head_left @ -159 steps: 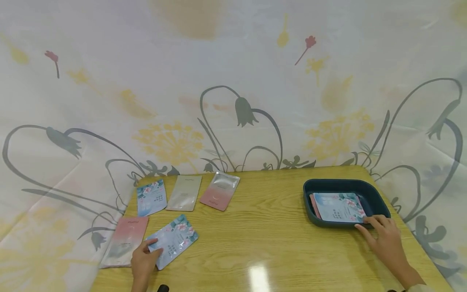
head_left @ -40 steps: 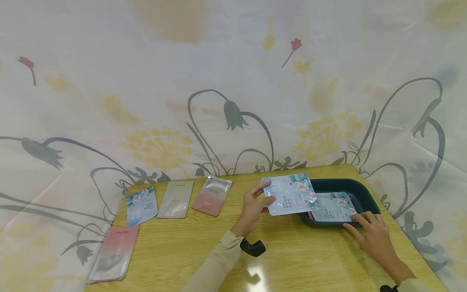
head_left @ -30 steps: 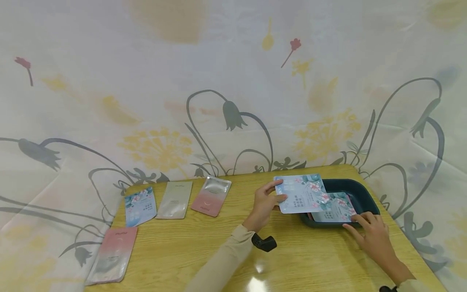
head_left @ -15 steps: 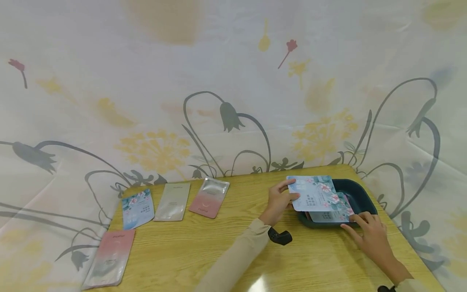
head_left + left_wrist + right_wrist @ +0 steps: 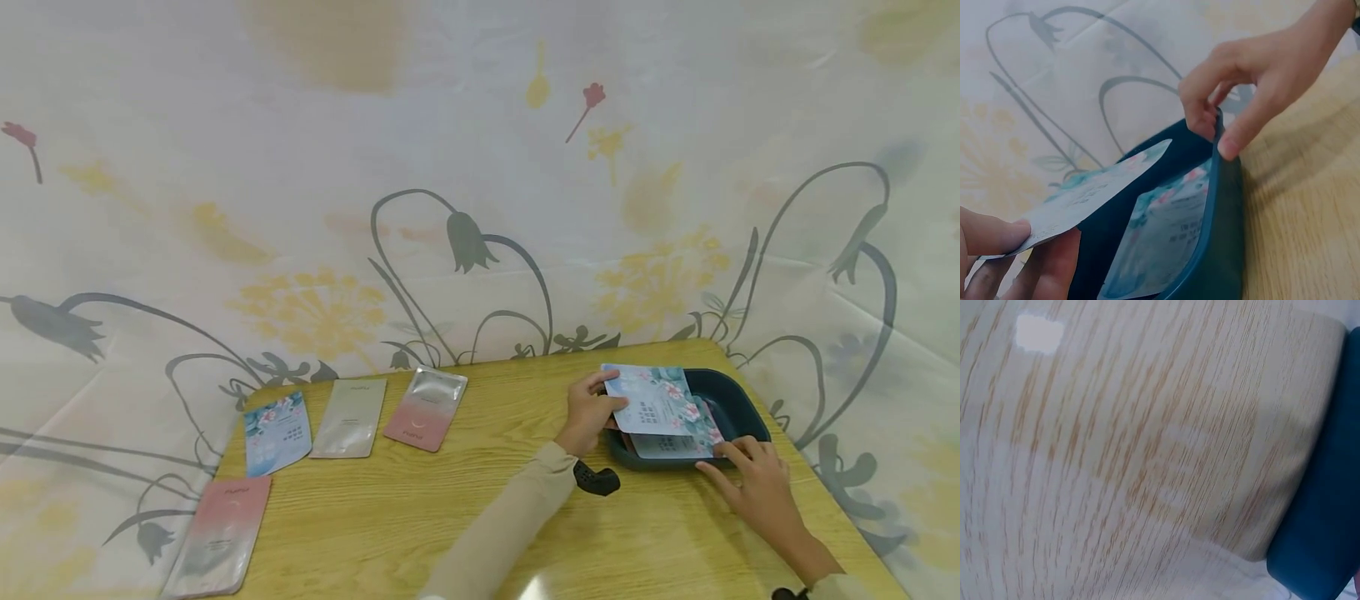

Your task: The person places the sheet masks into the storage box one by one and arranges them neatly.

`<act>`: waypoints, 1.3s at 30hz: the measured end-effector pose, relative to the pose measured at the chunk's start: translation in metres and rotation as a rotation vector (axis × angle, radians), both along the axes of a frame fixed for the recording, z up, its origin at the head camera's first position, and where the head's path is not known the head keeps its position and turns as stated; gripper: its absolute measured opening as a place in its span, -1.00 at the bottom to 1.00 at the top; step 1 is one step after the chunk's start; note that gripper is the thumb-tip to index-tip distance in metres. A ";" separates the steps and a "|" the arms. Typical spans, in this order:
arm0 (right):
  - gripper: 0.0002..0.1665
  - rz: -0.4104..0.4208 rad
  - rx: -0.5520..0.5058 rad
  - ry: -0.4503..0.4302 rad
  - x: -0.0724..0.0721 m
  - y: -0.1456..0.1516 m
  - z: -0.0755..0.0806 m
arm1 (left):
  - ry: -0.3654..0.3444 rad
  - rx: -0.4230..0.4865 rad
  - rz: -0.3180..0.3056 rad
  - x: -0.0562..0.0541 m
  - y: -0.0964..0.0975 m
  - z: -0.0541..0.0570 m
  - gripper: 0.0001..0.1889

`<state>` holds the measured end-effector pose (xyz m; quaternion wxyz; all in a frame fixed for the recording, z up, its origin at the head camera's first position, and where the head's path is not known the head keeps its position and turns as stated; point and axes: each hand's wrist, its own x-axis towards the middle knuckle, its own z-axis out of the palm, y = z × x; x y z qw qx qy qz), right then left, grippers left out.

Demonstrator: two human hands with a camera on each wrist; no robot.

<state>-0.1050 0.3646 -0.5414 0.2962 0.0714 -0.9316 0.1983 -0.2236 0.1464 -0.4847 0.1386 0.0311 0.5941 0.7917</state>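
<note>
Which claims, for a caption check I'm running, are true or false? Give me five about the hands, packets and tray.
1. The left hand holds a floral packet partly over the tray. True.
2. The right hand is touching nothing. False: it grips the tray's rim.
3. The tray is white. False: it is dark blue-green.
4. Another packet lies inside the tray. True.
5. The pale packet lies between a blue packet and the far pink-and-silver packet. True.
</note>
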 end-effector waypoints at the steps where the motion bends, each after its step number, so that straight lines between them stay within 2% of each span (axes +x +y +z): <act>1: -0.66 0.000 -0.003 -0.001 0.000 0.000 0.000 | -0.002 -0.003 0.003 0.000 0.003 0.000 -0.53; 8: -0.66 -0.004 -0.005 -0.003 0.001 0.000 0.000 | -0.047 -0.073 0.061 0.002 0.024 -0.005 -0.55; 15: -0.64 -0.012 0.020 0.014 0.001 0.000 -0.002 | 0.042 -0.143 0.036 0.006 0.036 -0.012 -0.58; 18: -0.63 -0.010 0.031 0.022 0.000 0.000 -0.003 | 0.136 -0.283 0.052 0.007 0.041 -0.018 -0.60; 22: -0.63 -0.012 0.029 0.021 0.000 0.000 -0.003 | 0.318 -0.552 0.107 0.006 0.046 -0.022 -0.64; 25: -0.63 -0.012 0.023 0.013 0.000 0.000 -0.002 | 0.403 -0.672 0.117 0.006 0.047 -0.021 -0.68; 35: -0.62 -0.016 0.024 0.015 0.000 0.002 -0.003 | 0.461 -0.980 0.005 0.006 0.047 -0.024 -0.83; 39: -0.62 -0.015 0.022 0.014 -0.001 0.002 -0.003 | 0.506 -1.102 -0.047 0.006 0.048 -0.024 -0.84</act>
